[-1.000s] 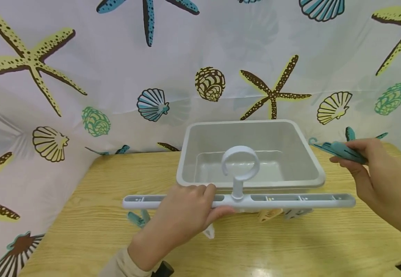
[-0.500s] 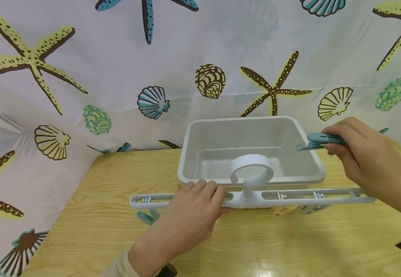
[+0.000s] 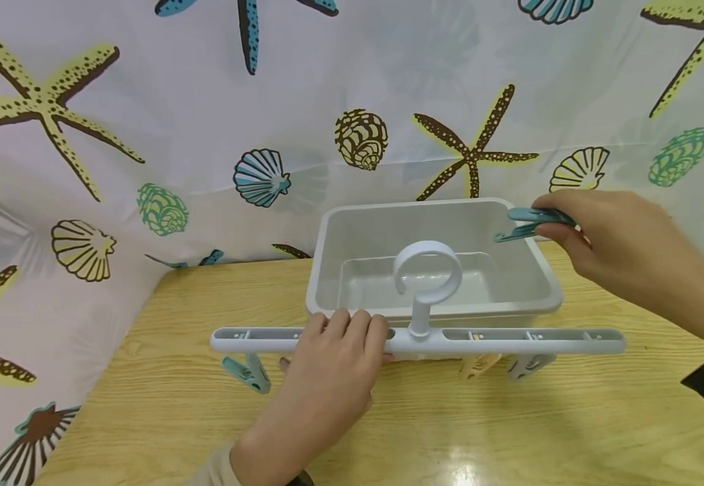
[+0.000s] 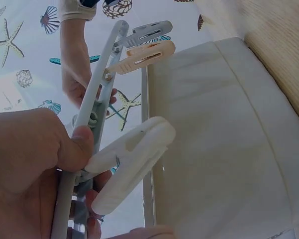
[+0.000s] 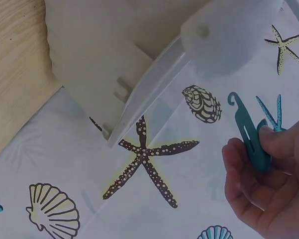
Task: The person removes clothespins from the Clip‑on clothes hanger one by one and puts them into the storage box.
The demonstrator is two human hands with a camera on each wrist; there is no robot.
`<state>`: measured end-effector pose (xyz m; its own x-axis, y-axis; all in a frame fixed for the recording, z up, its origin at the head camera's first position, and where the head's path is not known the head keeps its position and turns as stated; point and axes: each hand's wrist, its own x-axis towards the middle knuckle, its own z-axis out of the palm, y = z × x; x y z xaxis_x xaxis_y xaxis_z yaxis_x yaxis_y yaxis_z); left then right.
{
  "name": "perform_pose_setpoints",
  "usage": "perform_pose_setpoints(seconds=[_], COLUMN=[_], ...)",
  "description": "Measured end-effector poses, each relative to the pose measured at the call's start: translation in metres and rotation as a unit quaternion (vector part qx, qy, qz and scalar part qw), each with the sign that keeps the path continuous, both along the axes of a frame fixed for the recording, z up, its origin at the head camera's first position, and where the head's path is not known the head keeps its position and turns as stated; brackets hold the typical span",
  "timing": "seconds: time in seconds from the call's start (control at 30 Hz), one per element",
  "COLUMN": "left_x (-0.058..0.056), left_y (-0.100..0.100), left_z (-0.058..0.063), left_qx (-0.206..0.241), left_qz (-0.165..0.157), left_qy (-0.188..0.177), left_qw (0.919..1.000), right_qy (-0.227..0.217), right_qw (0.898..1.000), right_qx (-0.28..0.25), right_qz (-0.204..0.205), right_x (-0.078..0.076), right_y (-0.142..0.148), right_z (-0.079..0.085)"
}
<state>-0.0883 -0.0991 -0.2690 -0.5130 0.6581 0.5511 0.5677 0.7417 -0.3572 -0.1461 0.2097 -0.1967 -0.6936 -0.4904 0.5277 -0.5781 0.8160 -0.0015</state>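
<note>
My left hand [image 3: 327, 378] grips a white hanger [image 3: 418, 343] by its slotted bar, left of the hook. The bar stands level in front of the grey bin. Below it hang clothespins: teal [image 3: 245, 372] at the left end, peach [image 3: 479, 365] and grey [image 3: 529, 365] on the right. The left wrist view shows a white clothespin [image 4: 134, 167] by my left thumb. Between thumb and fingers, my right hand [image 3: 625, 250] pinches a teal clothespin [image 5: 249, 132] with a small hooked end. It is above the bin's right side, apart from the hanger.
The grey plastic bin [image 3: 315, 270] stands on a wooden table [image 3: 163, 378], behind the hanger. A white curtain [image 3: 194, 121] printed with shells and starfish forms the backdrop.
My right hand has moved left and up, bringing the teal clothespin over the bin's right rim. The hanger turned and shifted right, then came back; my left hand keeps its hold.
</note>
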Motion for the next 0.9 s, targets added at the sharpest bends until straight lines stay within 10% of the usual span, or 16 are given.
perform_pose_setpoints(seconds=[0.9], left_x=[0.0], left_y=[-0.005], left_z=[-0.002], left_qx=[-0.01], left_qz=[0.04], left_qy=[-0.076], left_qw=[0.9963], right_qy=[-0.115], right_qw=[0.993], right_qx=[0.004], right_qz=[-0.029], right_x=[-0.018], right_y=[-0.011], right_z=[-0.027])
